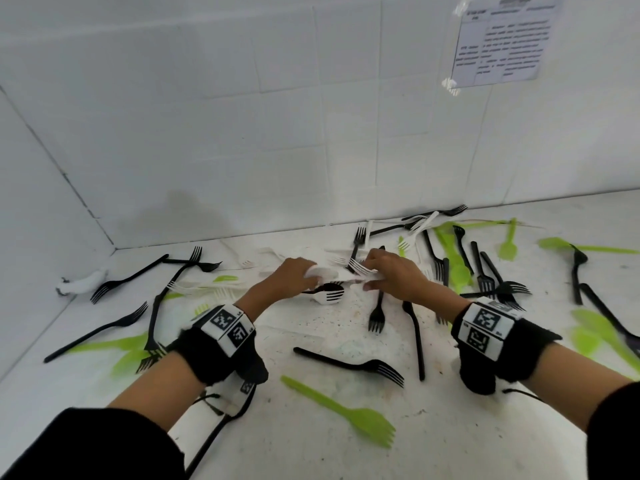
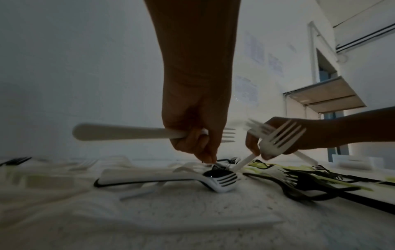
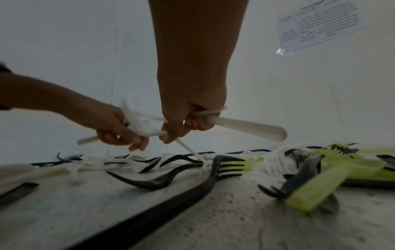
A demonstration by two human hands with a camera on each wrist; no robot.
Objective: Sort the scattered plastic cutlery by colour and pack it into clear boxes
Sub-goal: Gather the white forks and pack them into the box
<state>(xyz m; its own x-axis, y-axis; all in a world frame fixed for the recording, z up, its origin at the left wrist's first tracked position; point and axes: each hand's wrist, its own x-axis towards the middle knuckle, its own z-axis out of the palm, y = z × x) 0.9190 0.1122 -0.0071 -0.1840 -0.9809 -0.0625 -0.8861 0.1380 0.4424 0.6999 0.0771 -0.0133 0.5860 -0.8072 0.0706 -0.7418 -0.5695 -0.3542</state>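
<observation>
White, black and green plastic forks lie scattered over a speckled white counter (image 1: 311, 441). Both hands meet at its middle. My left hand (image 1: 310, 280) grips a white fork (image 2: 128, 132) with the handle sticking out to the left, and its fingertips (image 2: 208, 158) reach down towards the cutlery below. My right hand (image 1: 372, 282) grips a bundle of white forks (image 3: 245, 126) and pinches one more white fork (image 3: 190, 150) whose tines rest on the counter. A white fork (image 2: 171, 175) lies over a black one just under the left hand. No clear box is in view.
Tiled walls close off the back and the left, meeting in a corner (image 1: 114, 247). A crumpled white scrap (image 1: 83, 280) lies near that corner. A green fork (image 1: 339, 410) and a black fork (image 1: 349, 365) lie between my wrists. A dense pile (image 1: 485, 271) sits to the right.
</observation>
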